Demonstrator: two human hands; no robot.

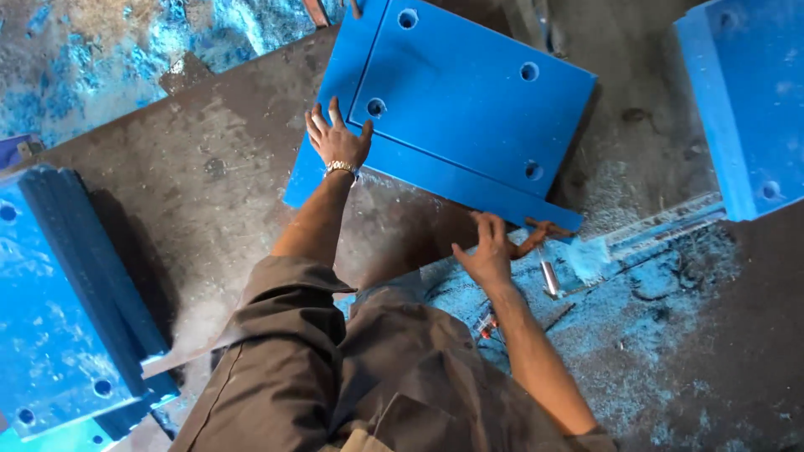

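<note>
A big blue plastic slab (469,100) with a stepped rim and several round holes lies on a dark metal surface (201,184). My left hand (339,138), with a gold wristwatch, rests flat on the slab's near left edge, fingers spread. My right hand (486,249) is at the slab's near right corner. It is closed around a brown-handled tool (536,236) that touches the slab's lower edge. The tool's working end is hard to make out.
A thick blue block (745,100) stands at the right, and another blue block (59,318) with a dark grooved side at the lower left. Blue shavings (636,318) cover the ground near my right arm. A shiny metal cylinder (549,280) lies among them.
</note>
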